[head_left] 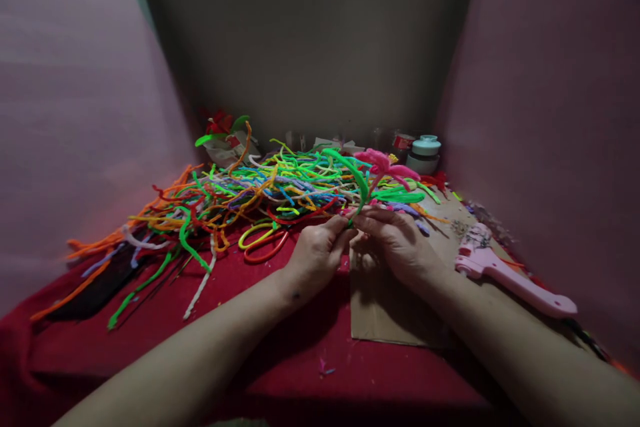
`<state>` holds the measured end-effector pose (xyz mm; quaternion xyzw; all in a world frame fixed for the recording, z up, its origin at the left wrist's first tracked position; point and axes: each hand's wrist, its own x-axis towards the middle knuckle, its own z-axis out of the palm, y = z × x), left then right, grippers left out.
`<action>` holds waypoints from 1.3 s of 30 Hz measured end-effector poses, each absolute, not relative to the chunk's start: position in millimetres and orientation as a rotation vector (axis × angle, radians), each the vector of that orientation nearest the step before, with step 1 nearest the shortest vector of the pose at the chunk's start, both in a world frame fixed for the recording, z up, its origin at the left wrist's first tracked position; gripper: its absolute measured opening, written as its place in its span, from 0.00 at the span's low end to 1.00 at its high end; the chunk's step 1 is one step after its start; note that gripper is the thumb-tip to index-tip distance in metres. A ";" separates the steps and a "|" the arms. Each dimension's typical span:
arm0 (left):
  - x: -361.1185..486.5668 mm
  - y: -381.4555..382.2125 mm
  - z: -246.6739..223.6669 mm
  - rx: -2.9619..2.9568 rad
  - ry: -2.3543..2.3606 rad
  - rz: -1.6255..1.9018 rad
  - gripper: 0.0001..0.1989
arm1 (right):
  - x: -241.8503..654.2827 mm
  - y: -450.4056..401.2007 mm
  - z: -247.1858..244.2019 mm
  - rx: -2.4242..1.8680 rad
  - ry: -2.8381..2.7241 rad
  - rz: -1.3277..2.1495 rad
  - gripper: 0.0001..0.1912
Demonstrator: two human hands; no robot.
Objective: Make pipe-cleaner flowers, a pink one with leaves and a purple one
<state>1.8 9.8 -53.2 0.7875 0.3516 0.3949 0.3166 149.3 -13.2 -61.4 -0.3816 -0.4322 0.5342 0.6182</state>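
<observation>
- While both hands meet over the front of the table, the left hand (pixel 317 253) pinches the green lower end of the fuzzy flower (pixel 381 164) between thumb and fingers
- The right hand (pixel 400 247) closes its fingertips around the same end, touching the left
- Bright pink, the petals fan out at the top, some reaching toward the right
- One long green leaf (pixel 361 181) arches up and bends over to the left; another (pixel 400 196) lies out flatter to the right, below the petals
- The flower stands above the near edge of the tangled multicoloured stems (pixel 270 187), close to the cardboard (pixel 385 310) on the red cloth (pixel 305 373)
</observation>
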 end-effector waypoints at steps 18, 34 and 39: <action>0.6 13.4 -45.4 1.372 0.712 0.796 0.10 | 152.2 -4.9 -67.5 -0.646 -1.084 1.490 0.08; 2.0 14.3 -49.0 1.474 0.640 0.692 0.11 | 151.5 -10.5 -63.4 -0.735 -1.044 1.422 0.11; 4.0 7.6 -56.5 2.045 0.940 0.990 0.10 | 149.6 -11.7 -62.2 -0.907 -1.114 1.166 0.09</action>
